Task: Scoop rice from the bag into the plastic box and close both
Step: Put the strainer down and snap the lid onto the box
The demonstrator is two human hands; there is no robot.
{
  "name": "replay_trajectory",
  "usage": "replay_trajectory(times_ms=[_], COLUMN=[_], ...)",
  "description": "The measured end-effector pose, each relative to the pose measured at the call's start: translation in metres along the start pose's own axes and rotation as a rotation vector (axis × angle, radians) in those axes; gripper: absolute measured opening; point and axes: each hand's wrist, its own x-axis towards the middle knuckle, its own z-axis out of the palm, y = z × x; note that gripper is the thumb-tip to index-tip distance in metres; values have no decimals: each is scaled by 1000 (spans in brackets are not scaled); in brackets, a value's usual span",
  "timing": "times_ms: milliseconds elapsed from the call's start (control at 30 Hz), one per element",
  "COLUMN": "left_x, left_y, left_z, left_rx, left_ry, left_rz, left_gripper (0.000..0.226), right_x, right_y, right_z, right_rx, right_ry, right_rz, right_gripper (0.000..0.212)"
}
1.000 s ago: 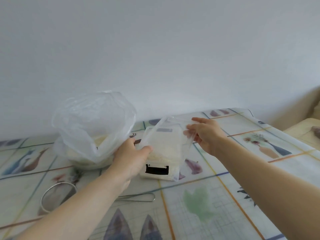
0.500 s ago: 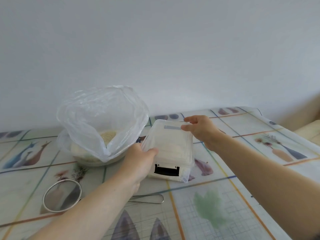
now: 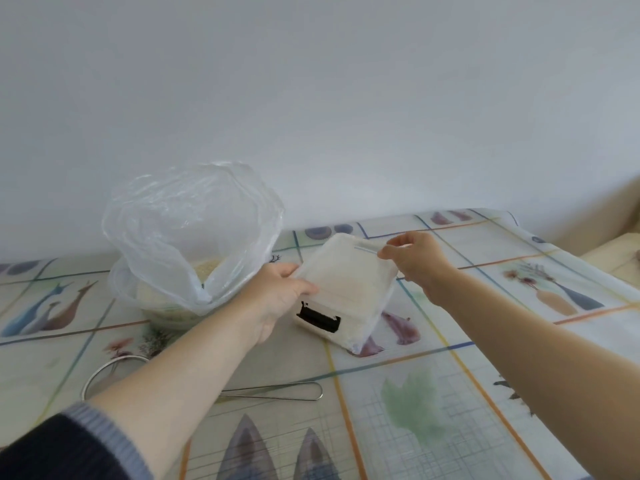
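My left hand [image 3: 277, 292] and right hand [image 3: 412, 258] now pinch the lid [image 3: 346, 275], lifted askew again off the plastic box [image 3: 322, 323]; closing stalls.

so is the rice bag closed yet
No, the rice bag stands wide open beside the plastic box, its mouth gaping with rice visible inside, while both hands work on the box lid.
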Motion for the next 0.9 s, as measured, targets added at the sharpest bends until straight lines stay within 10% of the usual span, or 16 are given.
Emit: replay_trajectory(times_ms=[267, 633, 900], left_x=[20, 6, 5], left_y=[2, -8, -13], left_z=[20, 17, 23], left_rx=[58, -167, 13], left_ry=[300, 232, 328], left_rz=[26, -45, 170], left_gripper=[32, 27, 21], right_x=[-29, -25, -31], right_y=[16, 24, 23], right_z=[-29, -9, 2], right_rx=[-22, 281, 268], right_ry=[0, -104, -16], right_rz=[41, 293, 86], right_gripper=[28, 58, 24])
